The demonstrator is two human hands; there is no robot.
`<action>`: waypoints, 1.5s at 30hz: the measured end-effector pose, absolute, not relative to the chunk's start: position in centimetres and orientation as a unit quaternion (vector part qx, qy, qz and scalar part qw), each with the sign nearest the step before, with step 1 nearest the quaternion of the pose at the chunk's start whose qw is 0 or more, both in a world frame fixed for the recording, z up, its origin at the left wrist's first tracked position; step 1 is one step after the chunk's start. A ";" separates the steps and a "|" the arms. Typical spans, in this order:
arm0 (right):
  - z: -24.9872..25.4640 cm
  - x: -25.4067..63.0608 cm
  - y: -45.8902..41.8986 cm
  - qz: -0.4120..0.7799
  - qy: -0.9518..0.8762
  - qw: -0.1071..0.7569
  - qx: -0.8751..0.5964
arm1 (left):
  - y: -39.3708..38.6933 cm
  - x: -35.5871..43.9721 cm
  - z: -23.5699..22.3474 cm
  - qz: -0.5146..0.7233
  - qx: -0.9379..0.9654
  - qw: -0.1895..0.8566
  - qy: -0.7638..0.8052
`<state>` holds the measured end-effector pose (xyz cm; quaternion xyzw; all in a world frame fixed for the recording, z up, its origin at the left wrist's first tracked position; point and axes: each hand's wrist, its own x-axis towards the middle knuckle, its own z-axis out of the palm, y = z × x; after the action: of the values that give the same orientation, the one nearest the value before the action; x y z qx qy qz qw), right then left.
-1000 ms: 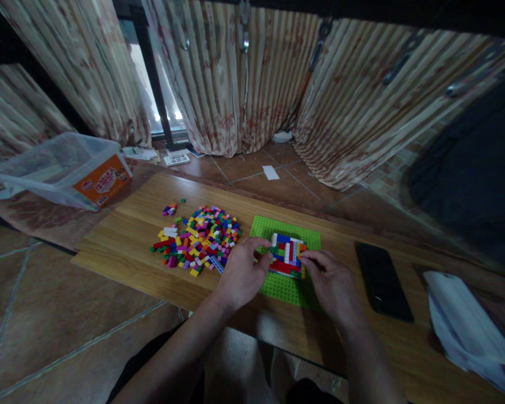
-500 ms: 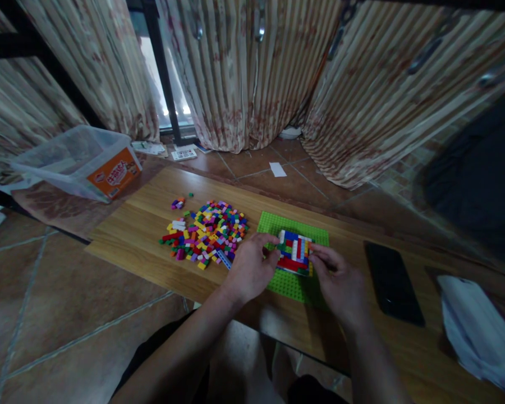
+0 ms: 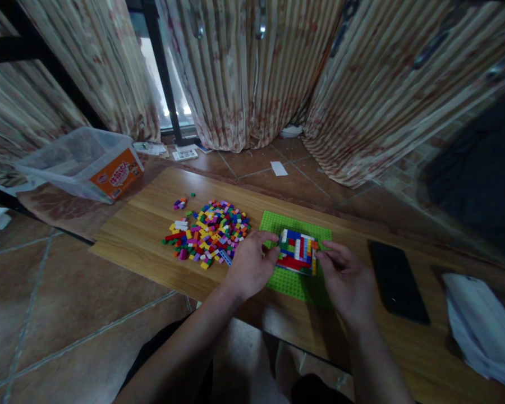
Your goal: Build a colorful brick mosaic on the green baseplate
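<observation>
A rectangular toy brick build [image 3: 297,252] in red, blue, white, yellow and green lies on a green studded baseplate [image 3: 292,286]. At its left edge, my left hand [image 3: 252,264] grips it between thumb and fingers. My right hand [image 3: 347,278] is by the right edge, fingers curled and thumb drawn in close to them. Whether a small brick sits between those fingertips is hard to make out. An orange brick [image 3: 314,245] shows on the build's right side, close to the right fingertips.
Loose colourful bricks [image 3: 214,230] lie heaped on the wooden table [image 3: 147,207] left of my hands. A black phone [image 3: 398,280] and a white package [image 3: 483,325] are on the right. Beyond the table's left end stands a clear plastic bin [image 3: 84,163] with an orange label.
My right hand has drawn slightly right, away from the build's edge. The left hand stays at the left edge. The whole view has shifted a little.
</observation>
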<state>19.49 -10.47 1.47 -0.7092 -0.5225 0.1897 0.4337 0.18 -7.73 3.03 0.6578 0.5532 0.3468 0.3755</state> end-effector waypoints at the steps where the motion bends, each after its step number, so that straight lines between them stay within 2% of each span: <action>1: 1.3 19.5 -10.4 0.196 -0.518 0.432 -0.712 | -7.7 0.1 3.1 0.342 0.660 0.373 0.555; 11: 1.5 18.9 -9.9 0.226 -0.492 0.408 -0.735 | -8.1 0.3 2.8 0.249 0.717 0.334 0.558; 16: 1.2 19.0 -9.6 0.253 -0.465 0.431 -0.731 | -8.6 0.7 2.6 0.185 0.747 0.333 0.545; 22: 0.6 18.9 -9.3 0.317 -0.405 0.472 -0.716 | -8.9 1.0 2.9 0.172 0.756 0.312 0.549; 28: 0.5 18.8 -9.1 0.332 -0.399 0.483 -0.705 | -9.1 1.4 3.0 0.167 0.754 0.300 0.560; 33: 0.7 18.9 -9.3 0.320 -0.418 0.462 -0.713 | -9.1 1.3 3.0 0.172 0.750 0.307 0.561; 38: 0.8 19.5 -9.6 0.231 -0.408 0.444 -0.763 | -9.1 1.2 2.9 0.176 0.752 0.309 0.555; 41: 0.6 19.9 -9.3 0.173 -0.451 0.387 -0.785 | -9.1 1.0 2.8 0.178 0.755 0.316 0.547; 45: 0.1 19.7 -8.7 0.190 -0.515 0.313 -0.775 | -9.0 0.9 2.6 0.179 0.761 0.319 0.536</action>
<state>19.72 -8.74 0.06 -0.7751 -0.5147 0.1900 0.3135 0.87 -9.01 2.57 0.7608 0.5360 0.1794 0.3188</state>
